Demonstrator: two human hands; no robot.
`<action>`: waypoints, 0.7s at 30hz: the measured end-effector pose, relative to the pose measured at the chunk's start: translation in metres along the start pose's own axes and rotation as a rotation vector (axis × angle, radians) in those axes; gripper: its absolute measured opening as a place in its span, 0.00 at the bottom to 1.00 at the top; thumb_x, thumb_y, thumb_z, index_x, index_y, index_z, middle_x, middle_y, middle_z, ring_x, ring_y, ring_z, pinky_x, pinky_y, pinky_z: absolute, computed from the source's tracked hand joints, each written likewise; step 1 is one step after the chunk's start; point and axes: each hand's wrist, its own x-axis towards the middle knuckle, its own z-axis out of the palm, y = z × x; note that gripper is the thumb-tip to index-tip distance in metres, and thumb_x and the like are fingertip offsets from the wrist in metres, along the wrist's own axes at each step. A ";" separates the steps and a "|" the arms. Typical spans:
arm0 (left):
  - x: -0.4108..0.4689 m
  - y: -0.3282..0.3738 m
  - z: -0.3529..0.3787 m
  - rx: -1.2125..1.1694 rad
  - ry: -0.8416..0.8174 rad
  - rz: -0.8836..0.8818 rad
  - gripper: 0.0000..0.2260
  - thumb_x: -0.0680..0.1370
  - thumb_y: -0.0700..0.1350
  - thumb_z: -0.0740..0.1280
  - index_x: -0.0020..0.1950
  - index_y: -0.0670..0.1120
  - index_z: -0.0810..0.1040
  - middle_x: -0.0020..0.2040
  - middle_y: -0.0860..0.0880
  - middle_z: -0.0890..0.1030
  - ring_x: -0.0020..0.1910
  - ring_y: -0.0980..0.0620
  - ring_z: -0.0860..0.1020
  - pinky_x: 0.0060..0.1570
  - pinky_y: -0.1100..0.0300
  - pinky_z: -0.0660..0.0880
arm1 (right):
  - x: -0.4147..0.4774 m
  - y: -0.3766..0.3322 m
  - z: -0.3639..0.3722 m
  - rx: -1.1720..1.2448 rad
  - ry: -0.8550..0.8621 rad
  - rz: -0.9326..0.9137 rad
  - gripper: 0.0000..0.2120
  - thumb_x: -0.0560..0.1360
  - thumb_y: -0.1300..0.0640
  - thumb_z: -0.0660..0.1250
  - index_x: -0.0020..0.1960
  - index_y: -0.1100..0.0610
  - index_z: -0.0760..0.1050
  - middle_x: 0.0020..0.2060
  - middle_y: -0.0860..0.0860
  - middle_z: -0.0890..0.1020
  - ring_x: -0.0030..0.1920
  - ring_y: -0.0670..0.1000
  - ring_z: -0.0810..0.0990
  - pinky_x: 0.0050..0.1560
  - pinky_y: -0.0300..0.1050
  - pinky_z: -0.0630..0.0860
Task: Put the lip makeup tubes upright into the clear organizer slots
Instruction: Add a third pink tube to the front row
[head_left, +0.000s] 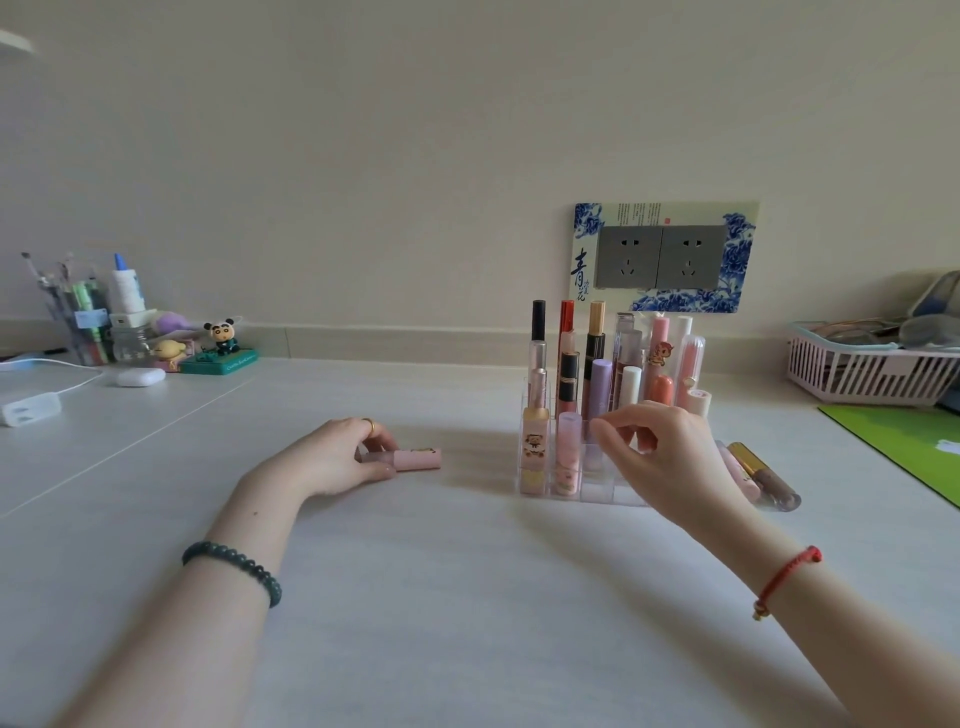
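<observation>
under left hand (343, 457), pink tube (410, 460) flat, crosswise.

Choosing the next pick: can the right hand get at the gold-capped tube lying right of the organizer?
Probably yes. The gold-capped tube lies flat and uncovered on the table, close beside the right hand, which holds nothing; a pale pink tube lies alongside, not over it.
</observation>
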 end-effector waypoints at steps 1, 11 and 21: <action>0.000 0.000 0.001 -0.010 0.007 0.006 0.09 0.73 0.47 0.69 0.52 0.53 0.75 0.49 0.53 0.75 0.45 0.52 0.74 0.45 0.61 0.68 | 0.000 0.000 0.000 0.001 0.004 -0.005 0.08 0.73 0.55 0.65 0.44 0.57 0.82 0.34 0.49 0.81 0.29 0.41 0.71 0.35 0.25 0.69; -0.001 0.036 -0.006 -0.249 0.373 0.460 0.16 0.69 0.35 0.72 0.43 0.58 0.76 0.44 0.60 0.77 0.45 0.60 0.74 0.43 0.74 0.66 | -0.001 -0.013 -0.006 0.220 0.000 -0.017 0.06 0.72 0.57 0.67 0.47 0.54 0.81 0.34 0.48 0.83 0.34 0.46 0.78 0.35 0.35 0.75; -0.015 0.097 0.017 -0.400 0.381 0.800 0.14 0.67 0.34 0.72 0.46 0.51 0.80 0.47 0.55 0.78 0.47 0.63 0.77 0.52 0.73 0.70 | -0.001 -0.026 -0.008 0.415 -0.318 0.042 0.17 0.65 0.46 0.69 0.51 0.53 0.81 0.43 0.44 0.84 0.43 0.42 0.82 0.46 0.38 0.80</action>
